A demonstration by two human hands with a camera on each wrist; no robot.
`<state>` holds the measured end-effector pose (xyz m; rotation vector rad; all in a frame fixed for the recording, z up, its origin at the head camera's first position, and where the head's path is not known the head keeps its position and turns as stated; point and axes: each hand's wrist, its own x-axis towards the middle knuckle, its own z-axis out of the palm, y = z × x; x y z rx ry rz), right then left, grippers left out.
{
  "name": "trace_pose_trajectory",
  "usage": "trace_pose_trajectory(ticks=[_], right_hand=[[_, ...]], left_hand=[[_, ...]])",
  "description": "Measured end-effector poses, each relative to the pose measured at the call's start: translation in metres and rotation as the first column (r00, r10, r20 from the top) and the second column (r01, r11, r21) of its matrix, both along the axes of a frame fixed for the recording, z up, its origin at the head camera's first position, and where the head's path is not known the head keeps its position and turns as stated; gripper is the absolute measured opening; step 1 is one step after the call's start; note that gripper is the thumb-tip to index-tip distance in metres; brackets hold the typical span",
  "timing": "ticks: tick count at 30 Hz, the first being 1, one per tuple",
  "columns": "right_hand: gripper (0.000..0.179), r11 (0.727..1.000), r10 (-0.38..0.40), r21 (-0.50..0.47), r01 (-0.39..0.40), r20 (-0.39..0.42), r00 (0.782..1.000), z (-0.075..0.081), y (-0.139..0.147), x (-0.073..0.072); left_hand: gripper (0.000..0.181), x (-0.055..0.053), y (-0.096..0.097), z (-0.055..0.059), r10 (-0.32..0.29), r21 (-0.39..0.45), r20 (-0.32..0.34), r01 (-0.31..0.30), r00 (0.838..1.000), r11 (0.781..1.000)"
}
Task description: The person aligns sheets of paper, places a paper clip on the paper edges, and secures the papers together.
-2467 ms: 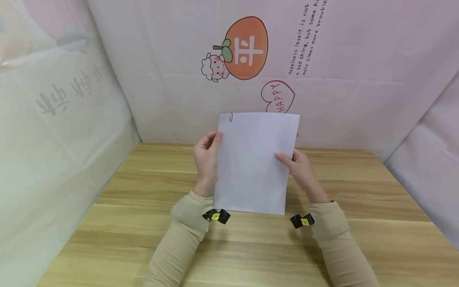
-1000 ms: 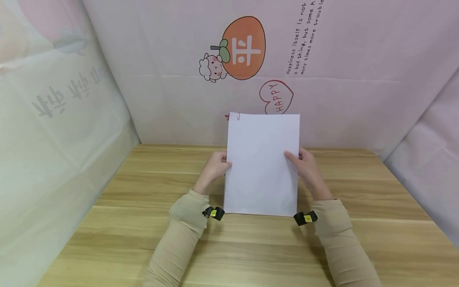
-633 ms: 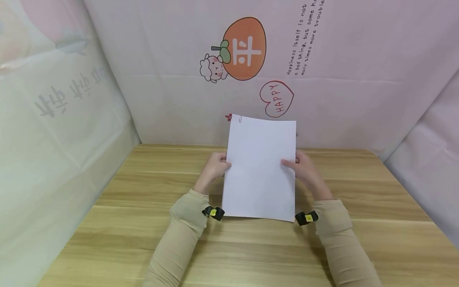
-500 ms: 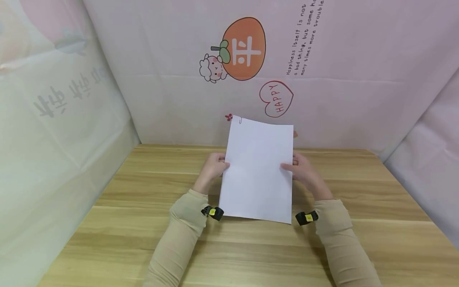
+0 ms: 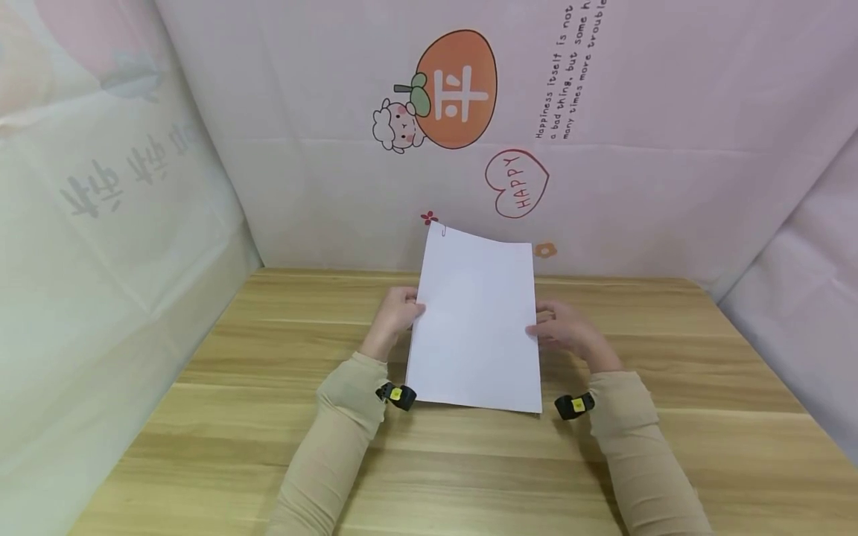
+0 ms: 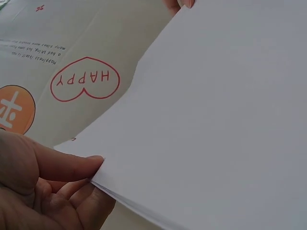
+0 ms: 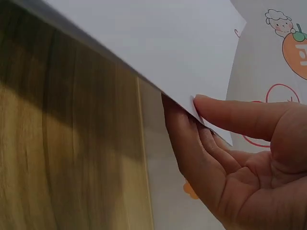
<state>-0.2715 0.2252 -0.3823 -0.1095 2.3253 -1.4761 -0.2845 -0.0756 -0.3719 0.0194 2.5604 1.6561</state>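
Observation:
A thin stack of white paper sheets (image 5: pixel 476 320) is held up in front of me, leaning back, its top edge slightly curved. A paper clip (image 5: pixel 443 231) sits at its top left corner. My left hand (image 5: pixel 397 316) pinches the left edge, thumb on the front face and fingers behind, as the left wrist view also shows. On the opposite edge, my right hand (image 5: pixel 566 331) pinches the paper between thumb and fingers. Several layered edges appear near the left hand (image 6: pixel 48 187) in the left wrist view. The back of the stack is hidden.
Below the paper lies a wood-grain table (image 5: pixel 268 424). A pale printed cloth (image 5: pixel 322 201) hangs behind it, with further cloth at both sides. Small black devices with yellow labels are worn at the left wrist (image 5: pixel 397 395) and right wrist (image 5: pixel 574 406).
The left hand has moved down the left edge of the stack. The stack's top right corner has dropped and shifted left, and the right hand has moved lower.

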Motion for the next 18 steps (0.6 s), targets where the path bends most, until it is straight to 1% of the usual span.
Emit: trace_pose_trajectory(ticks=[2, 6, 9, 13, 18], right_hand=[[0.054, 1.0, -0.002, 0.002, 0.002, -0.001, 1.0, -0.001, 0.001, -0.001], [0.056, 1.0, -0.012, 0.029, 0.012, -0.009, 1.0, -0.002, 0.002, -0.001], [0.057, 0.999, -0.023, 0.031, 0.023, -0.009, 1.0, -0.001, 0.002, 0.0], [0.057, 0.999, -0.039, 0.019, 0.039, -0.001, 0.999, -0.001, 0.002, 0.0], [0.053, 0.998, -0.064, 0.025, 0.064, -0.005, 0.998, -0.005, 0.003, -0.003]], left_hand=[[0.033, -0.001, 0.0, -0.002, -0.004, -0.006, 0.001, 0.004, 1.0, 1.0], [0.035, -0.003, 0.001, -0.005, -0.015, -0.006, 0.01, 0.015, 1.0, 1.0], [0.036, -0.005, 0.003, -0.008, -0.031, -0.002, 0.015, 0.031, 0.999, 1.0], [0.039, -0.005, 0.004, -0.01, -0.075, -0.022, 0.023, 0.076, 0.997, 0.997], [0.051, -0.006, 0.004, -0.013, -0.137, -0.039, 0.042, 0.139, 0.99, 0.99]])
